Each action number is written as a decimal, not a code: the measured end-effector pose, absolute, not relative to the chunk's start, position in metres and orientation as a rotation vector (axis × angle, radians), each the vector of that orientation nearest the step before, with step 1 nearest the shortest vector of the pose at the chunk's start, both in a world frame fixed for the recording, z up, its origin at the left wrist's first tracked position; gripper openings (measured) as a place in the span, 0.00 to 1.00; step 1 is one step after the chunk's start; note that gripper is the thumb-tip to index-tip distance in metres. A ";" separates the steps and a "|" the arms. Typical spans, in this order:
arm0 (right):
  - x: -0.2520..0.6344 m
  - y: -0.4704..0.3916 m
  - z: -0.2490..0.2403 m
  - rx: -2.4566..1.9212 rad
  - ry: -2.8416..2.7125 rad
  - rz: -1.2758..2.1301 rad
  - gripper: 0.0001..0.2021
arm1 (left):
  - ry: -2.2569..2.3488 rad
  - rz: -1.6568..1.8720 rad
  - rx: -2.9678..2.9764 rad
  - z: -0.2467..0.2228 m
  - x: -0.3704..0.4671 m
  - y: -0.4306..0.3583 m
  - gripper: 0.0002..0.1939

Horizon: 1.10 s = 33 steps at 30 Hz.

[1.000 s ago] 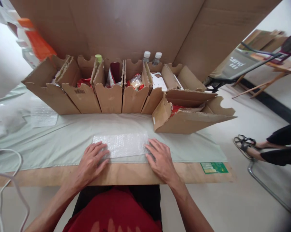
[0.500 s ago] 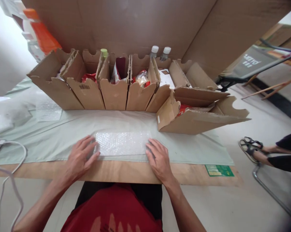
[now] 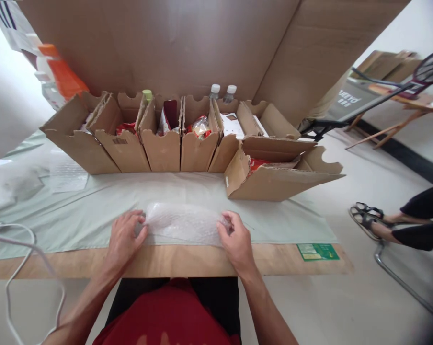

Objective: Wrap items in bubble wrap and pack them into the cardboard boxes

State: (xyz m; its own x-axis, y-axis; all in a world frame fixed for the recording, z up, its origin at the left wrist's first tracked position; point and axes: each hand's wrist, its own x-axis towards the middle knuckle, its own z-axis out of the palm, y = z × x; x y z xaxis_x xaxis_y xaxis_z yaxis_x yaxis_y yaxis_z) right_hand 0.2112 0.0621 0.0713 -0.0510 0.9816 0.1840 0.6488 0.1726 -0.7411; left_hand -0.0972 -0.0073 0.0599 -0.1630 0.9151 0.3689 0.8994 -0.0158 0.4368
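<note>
A sheet of clear bubble wrap (image 3: pixel 184 224) lies near the front edge of the cloth-covered table (image 3: pixel 105 191), its surface slightly bowed. At its left end, my left hand (image 3: pixel 126 235) has its fingers curled with the edge between thumb and fingertips. My right hand (image 3: pixel 235 238) pinches the right end in the same way, thumb below the bent fingers. Behind the sheet, several cardboard bins (image 3: pixel 162 151) stand in a row, with red packets and other goods inside. One more bin (image 3: pixel 281 184) sits angled at the right front, holding a red packet.
More bubble wrap (image 3: pixel 67 172) and crumpled plastic (image 3: pixel 18 179) lie at the left. A white cable (image 3: pixel 33 247) crosses the left front. Bottles (image 3: pixel 214 91) stand behind the bins. At the right are a person's sandalled feet (image 3: pixel 369 218) and a metal frame (image 3: pixel 399 275).
Both hands' fingers have curled in from lying more spread at the sheet's ends. The bubble wrap, flat before, now bows a little. The view has shifted slightly.
</note>
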 end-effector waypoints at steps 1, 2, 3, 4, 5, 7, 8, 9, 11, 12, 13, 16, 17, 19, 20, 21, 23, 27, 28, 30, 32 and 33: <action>0.215 0.049 0.074 -1.540 -1.676 0.725 0.19 | 2.163 0.928 2.017 0.067 -0.097 0.001 0.05; 0.217 0.036 0.076 -1.531 -1.583 0.827 0.24 | 2.147 0.926 2.022 0.073 -0.095 0.013 0.06; 0.217 0.023 0.078 -1.525 -1.507 0.922 0.29 | 2.134 0.923 2.029 0.079 -0.091 0.027 0.08; 0.215 0.010 0.079 -1.523 -1.460 1.007 0.33 | 2.120 0.918 2.036 0.084 -0.087 0.043 0.10; 0.211 0.000 0.078 -1.518 -1.424 1.090 0.36 | 2.104 0.911 2.046 0.088 -0.081 0.060 0.14; 0.202 -0.017 0.076 -1.503 -1.365 1.233 0.39 | 2.070 0.895 2.068 0.092 -0.069 0.090 0.24; 0.198 -0.022 0.074 -1.496 -1.345 1.281 0.39 | 2.049 0.893 2.082 0.092 -0.063 0.100 0.29; 0.195 -0.025 0.073 -1.491 -1.336 1.316 0.38 | 2.024 0.890 2.097 0.092 -0.059 0.103 0.32; 0.194 -0.027 0.074 -1.482 -1.358 1.374 0.31 | 1.935 0.880 2.152 0.091 -0.052 0.088 0.31; 0.194 -0.027 0.075 -1.470 -1.383 1.410 0.26 | 1.841 0.864 2.200 0.091 -0.049 0.071 0.29; 0.196 -0.025 0.078 -1.455 -1.406 1.453 0.22 | 1.750 0.841 2.235 0.092 -0.047 0.049 0.28; 0.196 -0.019 0.086 -1.432 -1.402 1.566 0.18 | 1.365 0.712 2.262 0.096 -0.039 -0.022 0.38; 0.195 -0.017 0.088 -1.430 -1.375 1.596 0.19 | 1.329 0.687 2.237 0.097 -0.035 -0.039 0.41; 0.192 -0.013 0.091 -1.397 -1.318 1.652 0.21 | 1.356 0.766 2.195 0.093 -0.025 -0.056 0.39; 0.190 -0.011 0.091 -1.359 -1.297 1.665 0.23 | 1.416 0.838 2.164 0.089 -0.021 -0.055 0.34; 0.190 -0.010 0.091 -1.313 -1.283 1.658 0.26 | 1.508 0.906 2.124 0.084 -0.017 -0.049 0.29; 0.191 -0.007 0.089 -1.250 -1.299 1.562 0.31 | 1.723 0.970 2.031 0.073 -0.013 -0.028 0.21; 0.202 0.005 0.084 -1.262 -1.688 1.033 0.20 | 1.903 0.918 1.985 0.058 -0.017 0.010 0.25; 0.203 0.011 0.082 -1.241 -1.843 0.874 0.17 | 1.902 0.911 1.993 0.056 -0.018 0.015 0.26; 0.201 0.023 0.076 -1.166 -2.134 0.603 0.17 | 1.909 0.899 2.018 0.054 -0.019 0.020 0.28; 0.195 0.036 0.071 -1.104 -2.338 0.414 0.17 | 1.914 0.899 2.052 0.054 -0.018 0.019 0.28; 0.193 0.041 0.068 -1.085 -2.400 0.346 0.16 | 1.917 0.904 2.069 0.055 -0.018 0.018 0.27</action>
State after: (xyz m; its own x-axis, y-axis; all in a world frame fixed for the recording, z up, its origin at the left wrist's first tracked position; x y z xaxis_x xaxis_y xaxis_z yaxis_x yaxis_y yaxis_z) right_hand 0.1925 0.0405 0.0684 -0.5701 0.7562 0.3210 0.6349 0.6536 -0.4120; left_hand -0.0180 0.0175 0.0548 -0.0158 0.9516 0.3069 0.8423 -0.1528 0.5170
